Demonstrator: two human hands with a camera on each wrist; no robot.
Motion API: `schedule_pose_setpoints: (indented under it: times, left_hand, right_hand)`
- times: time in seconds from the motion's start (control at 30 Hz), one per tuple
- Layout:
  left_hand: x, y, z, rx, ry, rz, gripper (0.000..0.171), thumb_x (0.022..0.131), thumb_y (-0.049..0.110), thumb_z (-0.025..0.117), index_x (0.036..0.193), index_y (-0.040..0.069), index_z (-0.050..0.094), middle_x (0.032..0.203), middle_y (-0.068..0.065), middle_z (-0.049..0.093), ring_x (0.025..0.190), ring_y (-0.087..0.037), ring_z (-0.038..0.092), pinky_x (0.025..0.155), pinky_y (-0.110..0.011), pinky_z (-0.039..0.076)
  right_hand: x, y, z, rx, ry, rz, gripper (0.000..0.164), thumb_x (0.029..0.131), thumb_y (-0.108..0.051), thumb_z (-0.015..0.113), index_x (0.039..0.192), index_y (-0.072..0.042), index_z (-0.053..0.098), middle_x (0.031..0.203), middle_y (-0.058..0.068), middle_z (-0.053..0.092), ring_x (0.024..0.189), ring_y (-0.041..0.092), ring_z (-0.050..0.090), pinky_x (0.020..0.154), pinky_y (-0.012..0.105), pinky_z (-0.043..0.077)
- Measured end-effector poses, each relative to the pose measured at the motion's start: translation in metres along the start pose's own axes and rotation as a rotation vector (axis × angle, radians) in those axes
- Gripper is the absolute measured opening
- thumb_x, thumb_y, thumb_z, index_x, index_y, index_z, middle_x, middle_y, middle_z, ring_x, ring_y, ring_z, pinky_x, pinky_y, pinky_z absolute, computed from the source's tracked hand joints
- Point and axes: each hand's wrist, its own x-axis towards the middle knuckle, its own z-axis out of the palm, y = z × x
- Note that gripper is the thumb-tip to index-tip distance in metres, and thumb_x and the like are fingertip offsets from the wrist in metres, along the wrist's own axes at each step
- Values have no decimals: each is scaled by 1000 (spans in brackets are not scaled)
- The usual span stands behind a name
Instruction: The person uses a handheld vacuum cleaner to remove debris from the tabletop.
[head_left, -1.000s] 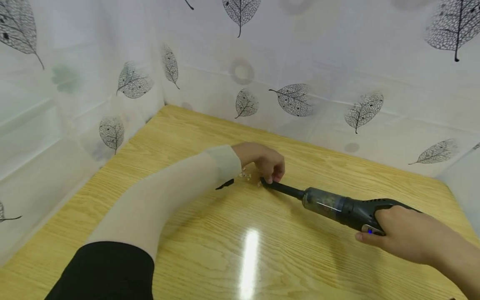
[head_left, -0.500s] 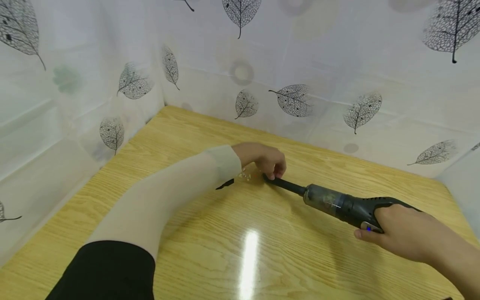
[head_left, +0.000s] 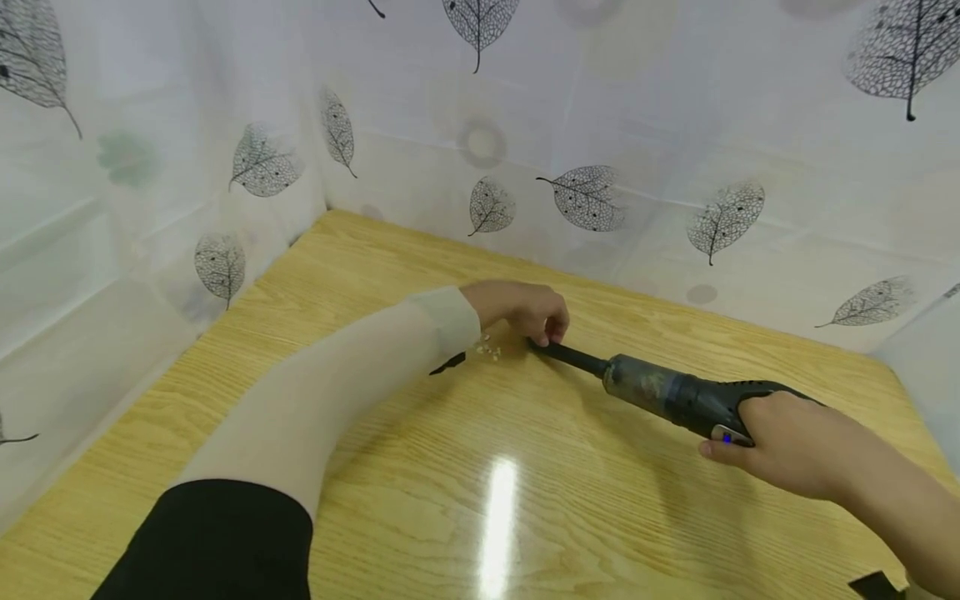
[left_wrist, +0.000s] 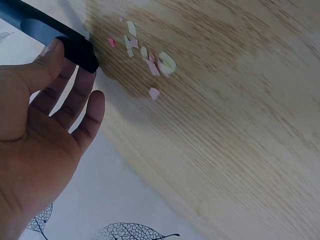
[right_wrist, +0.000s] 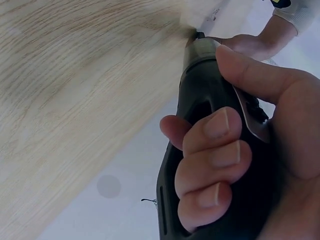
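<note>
A black handheld vacuum cleaner [head_left: 645, 383] with a clear, smoky dust cup lies slantwise over the table. My right hand [head_left: 787, 442] grips its handle, fingers wrapped round it in the right wrist view and the thumb along the top. At the far end, my left hand [head_left: 528, 310] pinches the narrow nozzle [left_wrist: 55, 37] between thumb and fingers. Several small pink and pale yellow-green scraps [left_wrist: 150, 65] lie loose on the wood just beyond the nozzle's mouth. In the head view these sit between the left cuff and the nozzle. A blue light shows on the handle.
The wood-grain table [head_left: 420, 500] runs back to a white curtain [head_left: 420, 108] printed with leaves. A thin black strip [head_left: 448, 363] shows beside the left sleeve. Another dark piece [head_left: 873, 586] shows near the right wrist at the bottom edge.
The vacuum cleaner and both hands have shifted slightly toward the far side of the table. A few scraps seen by the nozzle tip one second ago are no longer visible there.
</note>
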Motion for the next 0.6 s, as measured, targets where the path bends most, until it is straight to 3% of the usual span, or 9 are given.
schedule_pose_setpoints:
  times: [0.37,0.6]
  left_hand:
    - [-7,-4,2,5,-59,34,18,91,8,71,109,4,69,105,-6,68,96,-15,59,93,-25,48]
    - [-13,-5,6,-25,-80,16,17,91,9,71,108,6,69,105,-4,67,99,-16,60,93,-25,49]
  right_hand:
    - [2,-2,-3,9,-20,-24,52,91,-66,57,72,-17,57,62,-2,49,55,13,44,56,31,36]
    - [3,-4,-3,-1,-18,-30,53,90,-68,57,72,-18,56,63,-3,49,57,12,44,57,31,36]
